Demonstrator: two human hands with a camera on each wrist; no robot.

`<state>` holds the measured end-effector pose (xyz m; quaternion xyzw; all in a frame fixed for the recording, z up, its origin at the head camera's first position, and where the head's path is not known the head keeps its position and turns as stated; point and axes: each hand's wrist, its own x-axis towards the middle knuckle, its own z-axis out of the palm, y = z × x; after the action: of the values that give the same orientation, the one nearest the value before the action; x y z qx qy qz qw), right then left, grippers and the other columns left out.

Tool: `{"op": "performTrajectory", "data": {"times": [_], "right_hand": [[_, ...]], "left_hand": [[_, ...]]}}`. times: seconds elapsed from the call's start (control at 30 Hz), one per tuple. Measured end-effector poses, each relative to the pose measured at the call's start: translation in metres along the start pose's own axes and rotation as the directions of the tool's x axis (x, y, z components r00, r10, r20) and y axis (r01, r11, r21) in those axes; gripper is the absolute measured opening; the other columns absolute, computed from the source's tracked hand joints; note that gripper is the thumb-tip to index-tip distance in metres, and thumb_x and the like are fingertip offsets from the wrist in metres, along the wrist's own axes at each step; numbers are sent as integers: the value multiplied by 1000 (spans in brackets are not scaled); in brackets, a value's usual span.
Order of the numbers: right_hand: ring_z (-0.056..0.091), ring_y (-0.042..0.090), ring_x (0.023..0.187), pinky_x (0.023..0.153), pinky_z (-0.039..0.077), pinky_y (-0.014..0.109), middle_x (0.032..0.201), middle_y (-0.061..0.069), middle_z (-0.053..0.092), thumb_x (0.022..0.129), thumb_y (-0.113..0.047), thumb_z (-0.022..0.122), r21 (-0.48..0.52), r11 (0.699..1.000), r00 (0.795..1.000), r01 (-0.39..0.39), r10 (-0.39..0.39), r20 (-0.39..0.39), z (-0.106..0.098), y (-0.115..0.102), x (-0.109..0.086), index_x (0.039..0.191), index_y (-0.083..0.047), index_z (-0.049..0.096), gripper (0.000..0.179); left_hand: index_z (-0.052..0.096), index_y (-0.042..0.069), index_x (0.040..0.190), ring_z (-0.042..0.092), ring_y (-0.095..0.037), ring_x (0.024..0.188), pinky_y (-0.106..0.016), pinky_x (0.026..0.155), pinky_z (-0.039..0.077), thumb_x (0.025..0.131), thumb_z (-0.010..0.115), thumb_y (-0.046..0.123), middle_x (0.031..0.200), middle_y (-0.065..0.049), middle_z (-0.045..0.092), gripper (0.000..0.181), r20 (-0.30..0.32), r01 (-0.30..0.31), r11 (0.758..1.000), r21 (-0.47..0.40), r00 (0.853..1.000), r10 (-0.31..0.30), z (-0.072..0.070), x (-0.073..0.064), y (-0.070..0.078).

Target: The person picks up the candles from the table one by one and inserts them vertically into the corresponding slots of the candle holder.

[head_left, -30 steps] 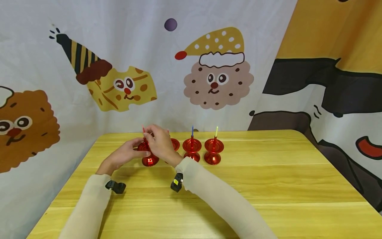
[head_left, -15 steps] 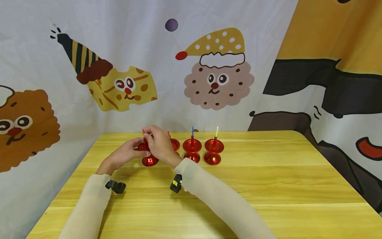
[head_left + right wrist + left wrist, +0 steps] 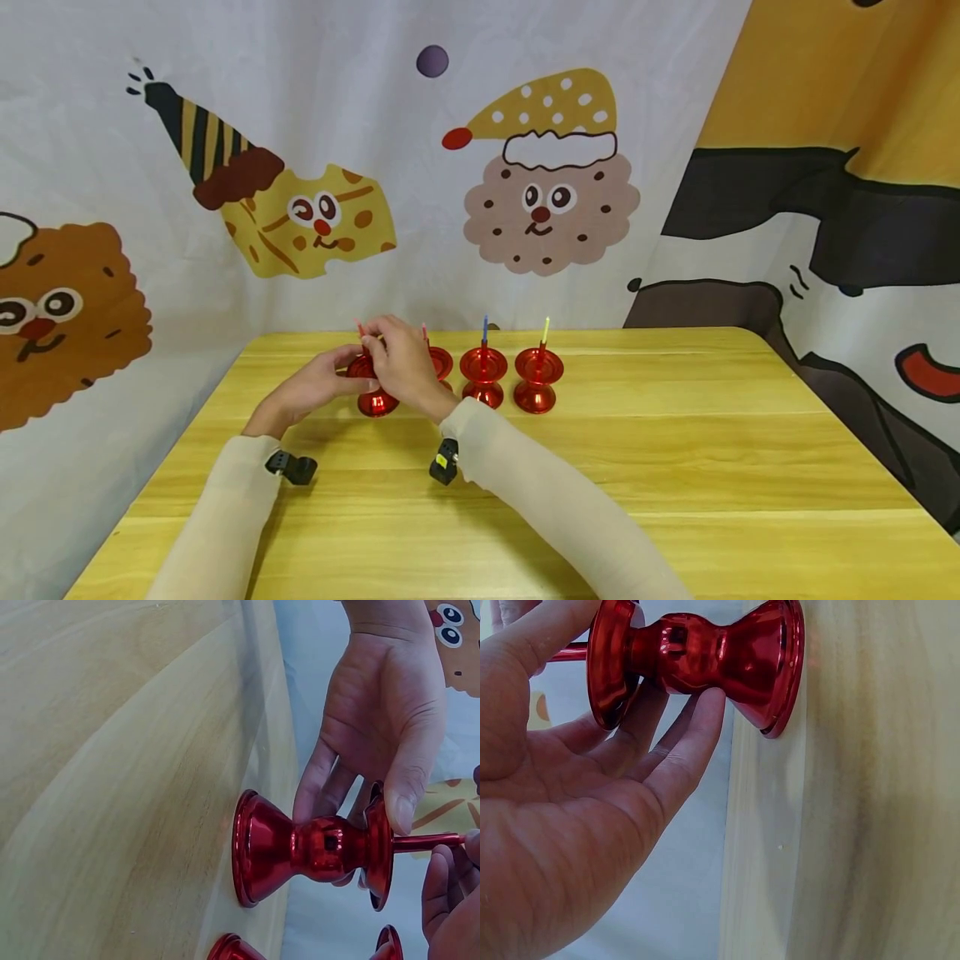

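A shiny red candle holder (image 3: 377, 403) stands leftmost in a row of similar ones on the table. My left hand (image 3: 322, 385) holds it from the left, thumb at the upper dish and fingers round the narrow stem (image 3: 682, 652) in the left wrist view. A thin pinkish-red candle (image 3: 360, 328) rises at the top of this holder. My right hand (image 3: 405, 362) pinches it between thumb and fingers at the mouth of the holder's upright tube (image 3: 420, 842). In the head view, the right hand hides much of the tube and dish.
To the right stand a holder with a pink candle (image 3: 425, 332), partly behind my right hand, one with a blue candle (image 3: 485, 329) and one with a yellow candle (image 3: 545, 331). The wooden table (image 3: 675, 467) ends at a printed cloth backdrop (image 3: 420, 167).
The right hand has shifted very slightly, and the pink candle behind it shows more than before. Both hands otherwise stay at the leftmost holder, which has not visibly moved.
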<state>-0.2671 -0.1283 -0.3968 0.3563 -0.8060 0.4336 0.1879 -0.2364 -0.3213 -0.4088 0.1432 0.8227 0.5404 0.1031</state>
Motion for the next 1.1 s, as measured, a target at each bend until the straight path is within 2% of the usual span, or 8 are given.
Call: {"op": "performTrajectory", "data": {"times": [0.3,0.43,0.57,0.73,0.83,0.97,1.03,1.1], "right_hand": [[71,21,93,82,55,25,109,10,77,111,-7,66,-11,1000,1000,3,-2,6,-1,1,-1,114,-2,76,12],[72,16,91,82,54,22,112,9,76,110,-9,69,3,1000,1000,-23,23,14,-2,-1,-3,119,-2,76,14],[71,11,89,81,55,19,120,9,74,108,-13,72,17,998,997,-64,64,40,-10,-10,-9,131,-2,73,26],[65,5,83,74,52,16,123,9,73,107,-14,73,-5,998,994,-66,66,82,-32,-18,-22,136,-1,71,32],[63,5,79,89,57,22,112,8,74,105,-11,74,-4,1000,996,-26,27,89,-50,-17,-33,130,-1,74,27],[65,9,81,90,58,27,104,5,74,104,-11,75,-15,1000,996,16,-14,90,-76,-12,-51,123,-4,76,20],[67,12,84,76,57,25,105,4,73,103,-10,74,-23,999,996,31,-29,84,-90,-8,-60,120,-3,76,18],[67,13,84,71,56,24,106,3,74,102,-8,74,-27,998,996,53,-52,67,-102,-1,-69,116,-3,77,15]], "left_hand": [[35,-5,168,50,-44,147,-46,112,52,105,74,13,166,-29,44,76,-1,0,1000,17,1000,0,0,3,-2],[40,-5,166,51,-43,145,-41,110,53,105,74,12,165,-28,47,72,-5,-7,1000,25,1000,7,-1,2,-4],[50,-7,158,52,-41,142,-34,106,54,106,73,9,160,-26,52,60,-3,-16,1000,15,1000,16,-1,3,-6],[47,-7,161,55,-39,140,-40,108,54,107,73,13,159,-26,53,63,2,2,1000,6,1000,-2,2,5,-4],[43,-6,163,58,-39,137,-49,111,53,107,75,17,156,-27,55,69,-4,27,1000,15,1000,-27,3,5,-1],[41,-7,163,57,-42,138,-57,113,51,107,76,21,154,-28,57,72,-19,43,998,46,999,-43,2,3,0],[40,-8,163,56,-44,140,-59,114,49,107,76,22,154,-28,56,73,-21,45,997,56,999,-44,0,2,-1],[41,-8,163,56,-44,139,-58,113,49,106,77,22,153,-28,57,73,-23,50,997,55,999,-49,-1,2,-3]]}}
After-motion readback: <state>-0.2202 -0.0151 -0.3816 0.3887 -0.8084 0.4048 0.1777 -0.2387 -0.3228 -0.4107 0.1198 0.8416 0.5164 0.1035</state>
